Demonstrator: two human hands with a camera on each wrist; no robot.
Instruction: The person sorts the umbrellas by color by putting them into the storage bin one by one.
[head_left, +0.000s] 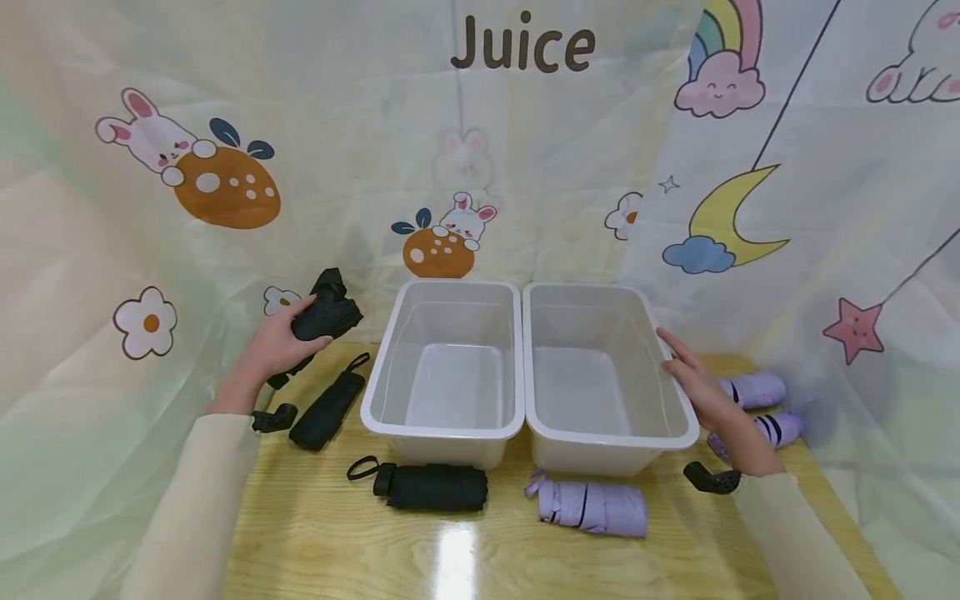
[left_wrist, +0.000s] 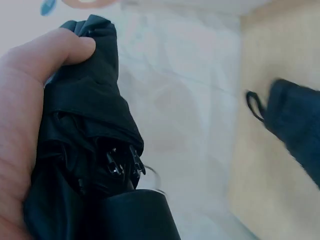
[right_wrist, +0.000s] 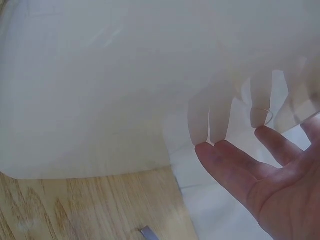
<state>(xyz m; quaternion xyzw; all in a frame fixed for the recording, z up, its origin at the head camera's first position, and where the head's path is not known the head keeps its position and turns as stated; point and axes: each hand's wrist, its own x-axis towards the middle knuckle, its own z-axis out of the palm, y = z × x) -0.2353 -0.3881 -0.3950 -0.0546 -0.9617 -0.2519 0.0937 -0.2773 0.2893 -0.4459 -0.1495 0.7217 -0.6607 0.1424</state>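
My left hand (head_left: 281, 340) grips a loosely folded black umbrella (head_left: 330, 310) above the table's left side, the thumb pressed on its cloth in the left wrist view. Bare metal ribs show near that umbrella's handle (left_wrist: 140, 215). Just below this hand lies a second black umbrella (head_left: 330, 410) with a wrist loop. On the other side, my right hand (head_left: 699, 385) reaches to the outer wall of the right white bin (head_left: 611, 457). Its extended fingertips (right_wrist: 204, 150) meet their own reflections on the glossy wall in the right wrist view.
Beside the right bin stands a left white bin (head_left: 450, 450). In front lie a black umbrella (head_left: 435, 487) and a purple umbrella (head_left: 592, 506). Two more purple umbrellas (head_left: 757, 389) lie behind the right hand. A printed cloth (head_left: 525, 167) hangs around the wooden table (head_left: 337, 550).
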